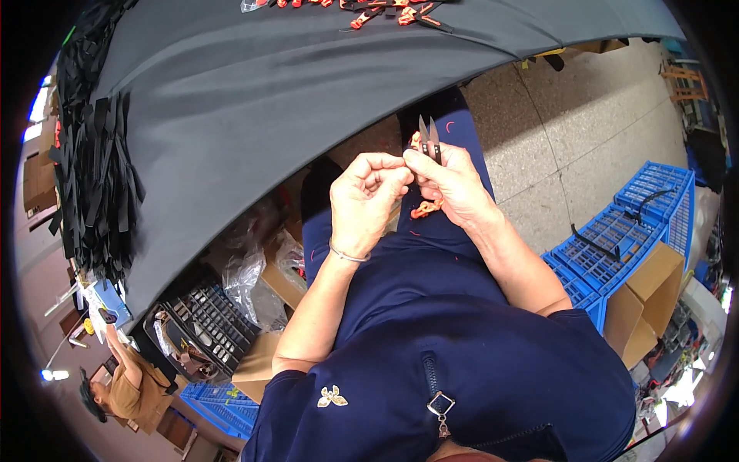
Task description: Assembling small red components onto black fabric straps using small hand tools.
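My left hand (pixel 363 199) is closed in a pinch above my lap, its thumb and fingertips meeting those of my right hand. Whatever small thing lies between those fingertips is too small to make out. My right hand (pixel 460 189) is wrapped round a pair of dark thread snips (pixel 429 138), whose two pointed blades stick up past the fingers, slightly apart. A looped orange cord piece (pixel 426 209) hangs below the right palm. More orange material (pixel 416 142) shows beside the blades; I cannot tell whether both belong to one piece.
A table with dark grey cloth (pixel 254 115) lies ahead, orange-and-black cord pieces (pixel 416 15) at its far edge. Black straps (pixel 104 177) hang at the left. Blue crates (pixel 593 250) and a cardboard box (pixel 647 308) stand right. A black crate (pixel 208 327) and another person (pixel 135 385) are lower left.
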`<action>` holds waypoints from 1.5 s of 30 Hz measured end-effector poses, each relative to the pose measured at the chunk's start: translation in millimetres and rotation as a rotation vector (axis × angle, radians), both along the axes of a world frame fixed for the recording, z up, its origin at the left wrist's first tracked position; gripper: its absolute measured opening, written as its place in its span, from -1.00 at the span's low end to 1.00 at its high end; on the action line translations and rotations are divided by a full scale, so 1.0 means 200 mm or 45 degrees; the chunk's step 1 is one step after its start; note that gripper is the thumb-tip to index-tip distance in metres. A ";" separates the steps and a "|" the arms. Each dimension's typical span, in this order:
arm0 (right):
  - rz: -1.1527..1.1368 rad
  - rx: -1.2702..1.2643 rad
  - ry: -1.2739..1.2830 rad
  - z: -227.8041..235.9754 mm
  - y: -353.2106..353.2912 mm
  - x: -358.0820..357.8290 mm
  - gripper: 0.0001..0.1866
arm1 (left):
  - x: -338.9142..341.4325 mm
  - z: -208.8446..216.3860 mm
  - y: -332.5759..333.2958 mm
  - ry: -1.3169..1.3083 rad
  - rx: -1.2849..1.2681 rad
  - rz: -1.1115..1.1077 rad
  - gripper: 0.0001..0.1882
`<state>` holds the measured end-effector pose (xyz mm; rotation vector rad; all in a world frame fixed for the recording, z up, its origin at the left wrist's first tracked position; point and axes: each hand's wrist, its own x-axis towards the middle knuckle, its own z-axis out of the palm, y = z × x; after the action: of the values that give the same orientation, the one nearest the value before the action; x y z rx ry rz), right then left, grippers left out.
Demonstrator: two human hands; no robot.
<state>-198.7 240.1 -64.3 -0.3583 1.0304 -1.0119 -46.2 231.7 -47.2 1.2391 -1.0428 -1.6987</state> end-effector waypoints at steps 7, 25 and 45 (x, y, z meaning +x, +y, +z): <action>0.008 -0.237 0.548 0.00 -0.02 0.03 -0.77 | 0.00 0.00 -0.04 -0.937 -1.154 -0.072 -0.79; 0.409 -0.131 0.659 0.00 0.00 0.04 -0.81 | 0.12 -0.12 -0.08 0.156 0.328 0.203 -0.81; -0.026 -0.919 1.712 0.00 0.00 0.07 -0.82 | 0.09 -0.08 -0.05 -0.090 0.057 0.100 -0.83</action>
<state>-185.4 240.8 -65.0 -1.7849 1.7942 -1.1072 -27.5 220.7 -62.3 1.3597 -0.9887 -1.6365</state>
